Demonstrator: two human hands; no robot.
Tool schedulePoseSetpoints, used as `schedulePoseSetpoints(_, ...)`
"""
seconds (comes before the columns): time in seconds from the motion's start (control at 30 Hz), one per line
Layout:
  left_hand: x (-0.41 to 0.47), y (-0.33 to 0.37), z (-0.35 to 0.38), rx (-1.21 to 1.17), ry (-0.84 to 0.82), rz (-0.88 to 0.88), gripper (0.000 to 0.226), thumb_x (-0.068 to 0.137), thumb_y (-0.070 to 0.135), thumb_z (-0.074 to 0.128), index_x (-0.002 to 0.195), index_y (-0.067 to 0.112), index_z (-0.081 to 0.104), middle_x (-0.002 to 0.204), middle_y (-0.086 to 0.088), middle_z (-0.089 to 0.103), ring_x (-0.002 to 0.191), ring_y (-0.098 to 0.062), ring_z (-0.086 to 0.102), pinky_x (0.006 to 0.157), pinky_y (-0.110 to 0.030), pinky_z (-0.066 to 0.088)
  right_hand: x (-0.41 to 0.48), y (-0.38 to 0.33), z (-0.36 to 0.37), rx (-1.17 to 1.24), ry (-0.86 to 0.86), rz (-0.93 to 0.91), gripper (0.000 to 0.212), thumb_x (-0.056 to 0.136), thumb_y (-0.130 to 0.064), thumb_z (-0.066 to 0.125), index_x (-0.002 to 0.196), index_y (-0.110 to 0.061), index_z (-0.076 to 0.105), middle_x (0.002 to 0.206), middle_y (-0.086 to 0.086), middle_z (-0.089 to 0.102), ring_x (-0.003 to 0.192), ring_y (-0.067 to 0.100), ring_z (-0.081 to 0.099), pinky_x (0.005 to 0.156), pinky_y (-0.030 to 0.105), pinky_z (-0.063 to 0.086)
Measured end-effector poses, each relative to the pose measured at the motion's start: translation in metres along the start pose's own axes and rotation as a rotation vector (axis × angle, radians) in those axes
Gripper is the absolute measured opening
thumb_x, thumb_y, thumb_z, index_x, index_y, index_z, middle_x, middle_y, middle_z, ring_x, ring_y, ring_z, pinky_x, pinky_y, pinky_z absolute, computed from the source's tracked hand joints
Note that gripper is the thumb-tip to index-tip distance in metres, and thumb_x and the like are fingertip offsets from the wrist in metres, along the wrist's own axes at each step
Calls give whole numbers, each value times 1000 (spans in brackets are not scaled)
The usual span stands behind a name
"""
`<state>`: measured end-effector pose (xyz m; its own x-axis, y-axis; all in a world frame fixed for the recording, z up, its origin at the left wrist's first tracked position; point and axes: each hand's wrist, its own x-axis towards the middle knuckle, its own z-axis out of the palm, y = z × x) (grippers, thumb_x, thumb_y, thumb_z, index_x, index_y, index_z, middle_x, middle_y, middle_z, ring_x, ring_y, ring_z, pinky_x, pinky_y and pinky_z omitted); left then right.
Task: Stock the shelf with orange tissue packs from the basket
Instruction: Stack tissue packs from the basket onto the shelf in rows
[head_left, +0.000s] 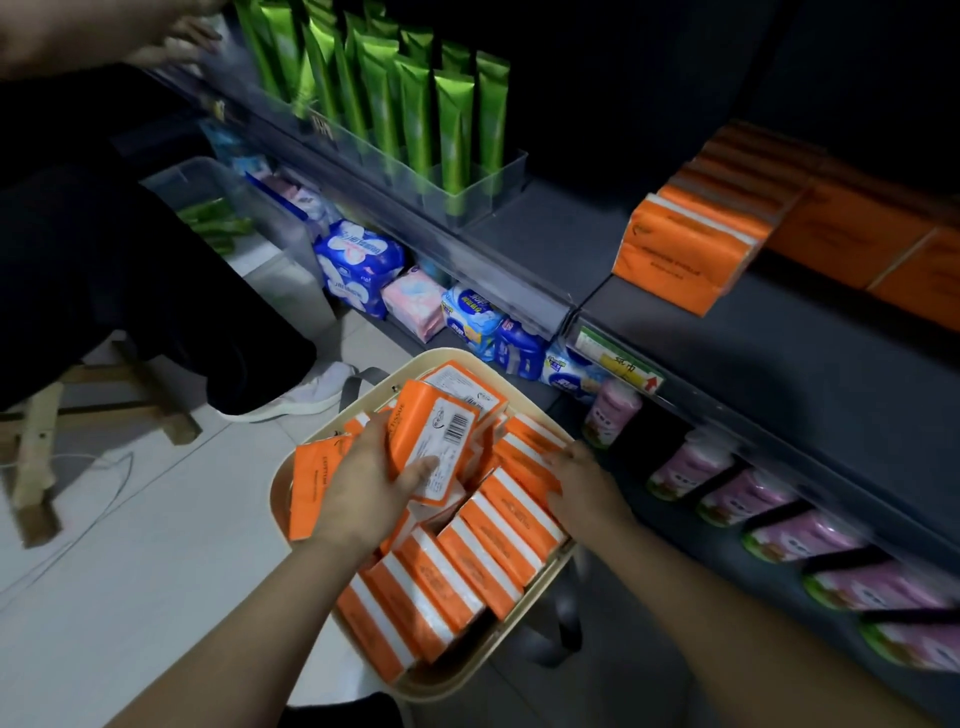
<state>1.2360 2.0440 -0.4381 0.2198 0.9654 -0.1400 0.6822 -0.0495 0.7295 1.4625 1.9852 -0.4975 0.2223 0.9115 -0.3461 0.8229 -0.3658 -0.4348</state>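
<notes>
Orange tissue packs (498, 535), loose in basket (457, 680) at 6 o'clock: left hand (363, 493) grips several together, right hand (582, 480) rests on others, grasp unclear; risk: the gripped packs slide apart and drop before reaching shelf (779, 364) at 2 o'clock.

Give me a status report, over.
Left hand grips orange pack above basket. Right hand grips second pack inside. Shelf front open, nothing blocking.

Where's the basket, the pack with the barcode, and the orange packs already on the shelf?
basket (400, 364): head view, on its cream far rim.
barcode pack (441, 441): head view, on its white label.
shelf packs (675, 260): head view, on the front pack's orange face.
</notes>
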Motion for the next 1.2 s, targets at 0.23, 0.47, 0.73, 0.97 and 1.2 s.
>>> schedulePoseSetpoints(0.23,3,5,-3,10,121,9,60,84,32,68,135,24,38,124,0,54,113,-21,53,98,-40,44,-7,-3,-67,456,115,16,34,84,-9,62,118,-11,61,112,2,65,103,16,61,88,25,47)
schedulePoseSetpoints(0.47,1,30,-12,-23,228,73,63,85,23,67,139,13,36,132,-8,52,118,-25,50,98,-32,37,-22,-13,-133,610,292,-245,42,82,3,57,105,-31,63,104,-5,65,95,9,61,86,24,47)
schedulePoseSetpoints(0.73,14,79,-31,-23,175,253,58,81,24,71,125,21,33,113,-1,52,98,-20,53,84,-30,39,-15,-6,-212,145,650,-247,44,84,-3,52,126,-18,57,126,6,55,118,19,49,99,25,33)
schedulePoseSetpoints(0.97,24,126,-30,-5,57,345,51,84,29,69,109,35,25,100,1,58,90,-19,59,79,-33,45,2,26,-211,-135,598,-146,42,91,-9,50,132,-16,51,124,11,45,118,28,39,95,42,42)
schedulePoseSetpoints(1.2,31,146,-20,-21,-17,363,50,85,27,68,111,33,25,93,11,56,79,1,56,72,-24,42,7,30,-203,-337,707,-126,59,75,-9,72,130,-19,53,114,13,47,104,33,44,82,42,41)
